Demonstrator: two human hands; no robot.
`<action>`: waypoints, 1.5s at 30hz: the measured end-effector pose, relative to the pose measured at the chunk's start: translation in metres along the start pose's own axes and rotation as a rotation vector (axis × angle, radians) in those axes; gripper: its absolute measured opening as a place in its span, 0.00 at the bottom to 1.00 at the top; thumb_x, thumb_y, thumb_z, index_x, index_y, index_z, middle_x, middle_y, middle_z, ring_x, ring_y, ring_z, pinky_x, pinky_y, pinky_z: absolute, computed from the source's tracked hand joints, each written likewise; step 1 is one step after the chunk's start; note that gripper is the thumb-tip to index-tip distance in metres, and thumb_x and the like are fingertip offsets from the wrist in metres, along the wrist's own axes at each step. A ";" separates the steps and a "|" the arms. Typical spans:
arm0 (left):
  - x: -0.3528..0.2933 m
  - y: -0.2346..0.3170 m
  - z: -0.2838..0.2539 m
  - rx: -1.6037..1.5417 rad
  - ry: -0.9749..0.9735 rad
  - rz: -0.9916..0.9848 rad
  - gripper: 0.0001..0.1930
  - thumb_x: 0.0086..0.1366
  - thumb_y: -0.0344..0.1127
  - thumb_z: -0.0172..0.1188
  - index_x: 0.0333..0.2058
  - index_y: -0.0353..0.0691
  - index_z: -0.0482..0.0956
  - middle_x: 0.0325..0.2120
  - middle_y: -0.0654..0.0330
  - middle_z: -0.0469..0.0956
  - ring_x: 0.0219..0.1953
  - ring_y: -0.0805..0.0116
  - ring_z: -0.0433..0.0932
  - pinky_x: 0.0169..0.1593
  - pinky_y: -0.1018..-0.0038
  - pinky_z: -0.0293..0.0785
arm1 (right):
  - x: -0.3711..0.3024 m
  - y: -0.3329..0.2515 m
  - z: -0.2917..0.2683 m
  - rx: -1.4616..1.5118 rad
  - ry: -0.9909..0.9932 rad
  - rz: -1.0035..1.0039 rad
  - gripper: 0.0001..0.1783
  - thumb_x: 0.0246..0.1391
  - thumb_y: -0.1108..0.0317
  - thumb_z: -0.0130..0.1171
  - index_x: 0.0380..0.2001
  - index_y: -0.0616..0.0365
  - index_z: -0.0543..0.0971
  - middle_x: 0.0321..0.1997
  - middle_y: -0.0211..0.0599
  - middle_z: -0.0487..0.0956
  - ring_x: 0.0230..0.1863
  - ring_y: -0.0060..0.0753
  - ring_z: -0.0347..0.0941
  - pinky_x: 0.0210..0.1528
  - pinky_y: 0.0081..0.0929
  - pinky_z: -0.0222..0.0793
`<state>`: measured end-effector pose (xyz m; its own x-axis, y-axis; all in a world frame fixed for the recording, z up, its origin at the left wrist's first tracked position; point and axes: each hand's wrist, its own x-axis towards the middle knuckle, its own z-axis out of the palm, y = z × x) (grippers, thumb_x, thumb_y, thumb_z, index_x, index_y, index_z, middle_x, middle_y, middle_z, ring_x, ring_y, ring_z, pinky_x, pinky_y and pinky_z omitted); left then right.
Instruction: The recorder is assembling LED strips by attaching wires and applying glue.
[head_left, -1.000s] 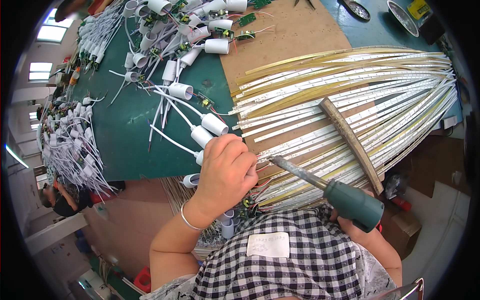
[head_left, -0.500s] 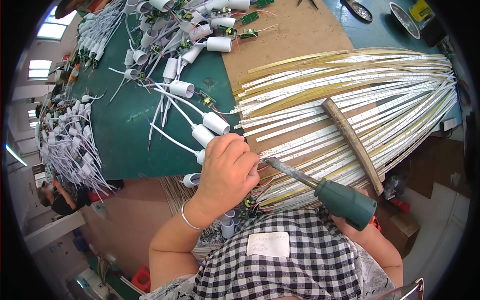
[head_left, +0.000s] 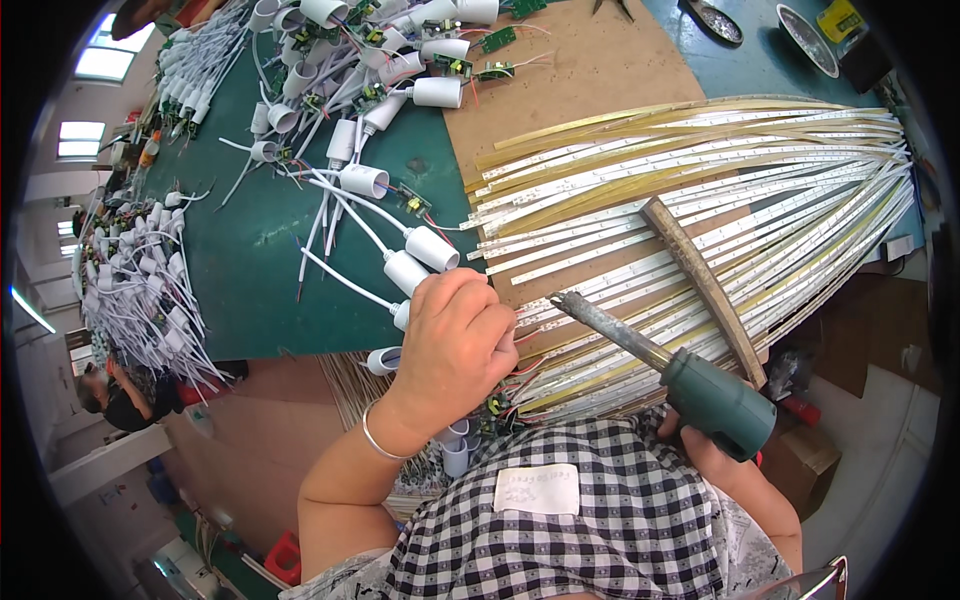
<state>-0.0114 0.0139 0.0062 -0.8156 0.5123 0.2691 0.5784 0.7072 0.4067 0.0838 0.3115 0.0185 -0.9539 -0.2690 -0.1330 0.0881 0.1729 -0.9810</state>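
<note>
My left hand (head_left: 455, 345) is closed in a pinch at the near ends of the LED strips (head_left: 610, 270), and a bit of thin red wire shows at its fingertips. The hand covers most of what it grips. White lamp sockets (head_left: 431, 247) with cables lie just beyond its knuckles. In my right hand (head_left: 700, 450), mostly hidden behind the handle, is a soldering iron (head_left: 715, 402) with a dark green grip. Its grey, crusted tip points up-left, above the strips and a little apart from my left fingers.
A wooden bar (head_left: 705, 288) lies across the strips on a brown board (head_left: 580, 70). Sockets with small circuit boards (head_left: 496, 40) are heaped at the far side. A metal bowl (head_left: 808, 40) and a dark dish (head_left: 712, 22) stand far right. Another person (head_left: 125, 395) is at left.
The soldering iron has drawn back to the right, its tip moving away from my left fingertips. My left hand has stayed nearly still.
</note>
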 end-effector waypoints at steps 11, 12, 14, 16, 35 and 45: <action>0.000 0.000 0.000 -0.002 -0.010 -0.004 0.12 0.41 0.23 0.65 0.27 0.42 0.77 0.31 0.60 0.72 0.46 0.53 0.73 0.51 0.60 0.66 | -0.002 0.007 0.003 -0.013 0.065 -0.059 0.13 0.56 0.72 0.57 0.43 0.64 0.79 0.35 0.38 0.81 0.26 0.28 0.81 0.33 0.25 0.76; 0.000 0.000 -0.001 -0.003 -0.010 -0.005 0.12 0.41 0.23 0.65 0.27 0.42 0.77 0.31 0.60 0.72 0.46 0.53 0.73 0.51 0.60 0.66 | -0.002 0.008 0.002 -0.034 0.049 -0.068 0.13 0.56 0.72 0.57 0.43 0.64 0.79 0.35 0.38 0.81 0.26 0.28 0.81 0.33 0.25 0.76; 0.000 0.001 0.000 -0.002 -0.011 -0.003 0.12 0.41 0.23 0.65 0.27 0.42 0.77 0.31 0.60 0.72 0.46 0.53 0.73 0.51 0.60 0.66 | -0.005 0.010 0.003 -0.022 0.067 -0.051 0.13 0.56 0.72 0.57 0.44 0.65 0.79 0.35 0.38 0.81 0.26 0.28 0.81 0.32 0.24 0.76; 0.000 0.001 0.000 0.004 -0.011 0.001 0.12 0.41 0.23 0.65 0.27 0.42 0.77 0.31 0.60 0.72 0.46 0.53 0.73 0.51 0.60 0.66 | -0.006 0.011 0.003 -0.008 0.080 -0.043 0.13 0.56 0.72 0.57 0.44 0.65 0.79 0.36 0.39 0.81 0.26 0.27 0.81 0.32 0.24 0.76; 0.019 -0.035 -0.055 0.098 -0.050 -0.023 0.15 0.50 0.25 0.60 0.39 0.44 0.80 0.45 0.61 0.78 0.55 0.54 0.72 0.58 0.59 0.62 | -0.018 0.019 -0.002 0.096 0.050 0.031 0.27 0.61 0.58 0.54 0.58 0.65 0.69 0.53 0.42 0.76 0.29 0.32 0.76 0.34 0.29 0.74; 0.030 -0.079 -0.062 0.045 -0.367 -0.021 0.18 0.57 0.31 0.63 0.49 0.45 0.79 0.47 0.59 0.75 0.53 0.58 0.71 0.56 0.63 0.60 | -0.018 0.009 0.003 0.168 0.132 -0.026 0.22 0.59 0.66 0.52 0.55 0.66 0.70 0.52 0.43 0.77 0.27 0.31 0.76 0.30 0.25 0.72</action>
<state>-0.0829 -0.0566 0.0367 -0.7710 0.6326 -0.0733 0.5686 0.7356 0.3681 0.1026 0.3145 0.0117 -0.9848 -0.1425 -0.0990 0.0995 0.0040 -0.9950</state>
